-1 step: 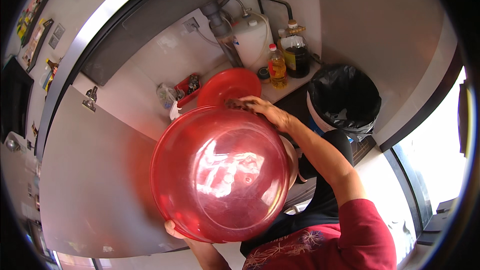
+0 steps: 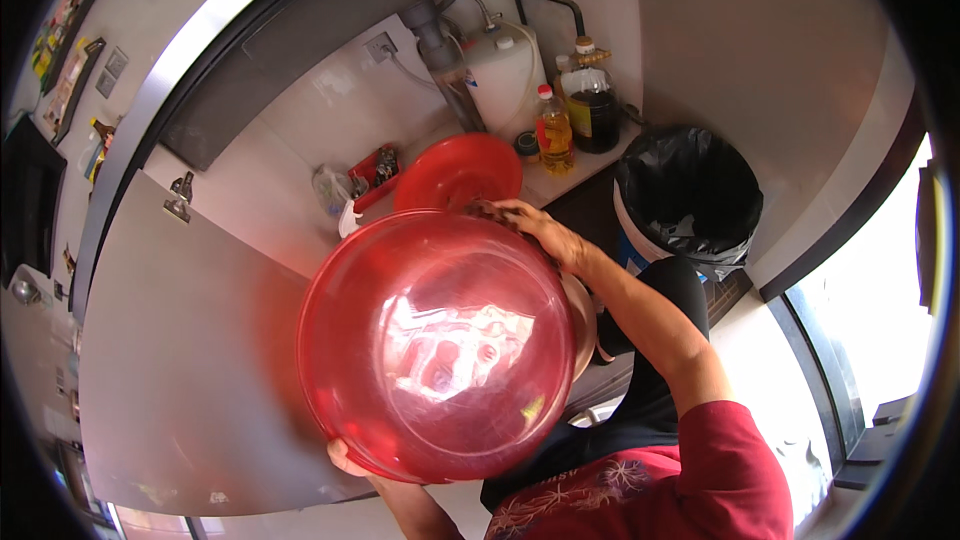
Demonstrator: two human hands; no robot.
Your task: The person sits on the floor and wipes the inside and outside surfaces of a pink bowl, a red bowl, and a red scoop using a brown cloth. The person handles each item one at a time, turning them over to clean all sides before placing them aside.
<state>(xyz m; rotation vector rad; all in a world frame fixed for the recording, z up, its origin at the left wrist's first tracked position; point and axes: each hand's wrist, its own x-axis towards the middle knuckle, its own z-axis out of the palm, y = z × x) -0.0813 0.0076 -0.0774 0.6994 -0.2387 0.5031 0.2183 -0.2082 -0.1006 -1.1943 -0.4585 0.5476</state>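
Note:
A large translucent red plastic basin (image 2: 340, 340) is held up in front of me, its round base facing me and bright with glare. My left hand (image 2: 346, 457) grips its lower left rim; the thumb shows and the other fingers are hidden behind the basin. At the upper right rim, my right hand (image 2: 545, 232) is closed with bent fingers over a small dark brown clump (image 2: 487, 210), pressed against the rim. What the clump is made of cannot be made out. Behind, a second red basin (image 2: 460, 170) rests inside the open cabinet.
Farther back in the cabinet stand an oil bottle (image 2: 553, 135), a dark-filled jug (image 2: 594, 115), a white tank (image 2: 500, 80) and a drain pipe (image 2: 440, 50). A small red tray (image 2: 372, 178) lies left. A black-lined bin (image 2: 690, 190) stands right. Cabinet doors (image 2: 190, 340) flank me.
My right hand and the dark clump have slid slightly right and down along the basin's rim. The basin has shifted a little left; my left hand keeps its grip.

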